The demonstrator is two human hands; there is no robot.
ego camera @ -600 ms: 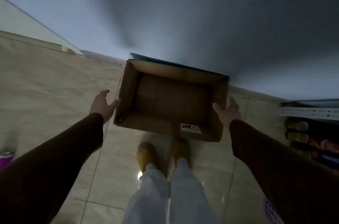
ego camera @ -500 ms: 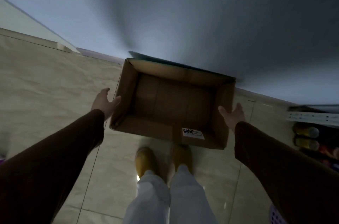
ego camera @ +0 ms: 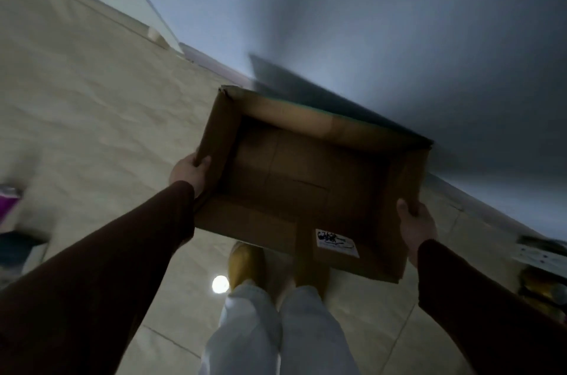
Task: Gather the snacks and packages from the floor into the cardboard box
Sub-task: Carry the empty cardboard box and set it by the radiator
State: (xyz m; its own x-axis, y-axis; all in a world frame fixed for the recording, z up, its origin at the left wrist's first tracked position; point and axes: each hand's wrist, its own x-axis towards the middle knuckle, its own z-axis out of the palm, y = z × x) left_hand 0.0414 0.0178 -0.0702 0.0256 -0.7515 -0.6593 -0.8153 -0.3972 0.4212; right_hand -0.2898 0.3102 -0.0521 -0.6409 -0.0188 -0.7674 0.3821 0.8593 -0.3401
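Both hands are on the cardboard box [ego camera: 306,178], one at each end. My left hand [ego camera: 188,172] has its thumb hooked over the top edge of the left wall and its fingers wrapped down the outside, so it grips that wall. My right hand [ego camera: 415,224] clamps the near right corner the same way, thumb lying over the rim and fingers curled behind the flap.

I see the box open-topped, tilted in frame, with nothing lying inside it; its bottom shows the seam where the inner flaps meet. It sits in front of my legs, over the toes of my yellow shoes [ego camera: 245,261], close to the grey wall [ego camera: 399,21]. I cannot tell whether its base touches the floor [ego camera: 76,113] or is lifted off it.

One white label [ego camera: 337,243] is stuck on the near flap, with dark scribbled marks that I cannot read.

The box is plain brown corrugated card, creased and dented at its far left corner. The floor is pale glossy tile with thin grout lines and a round bright reflection [ego camera: 220,284] beside the shoes. Dark brown sleeves [ego camera: 107,282] cover both arms, and the trousers [ego camera: 276,328] are light. A blurred purple package [ego camera: 9,202] lies at the far left edge of the floor.
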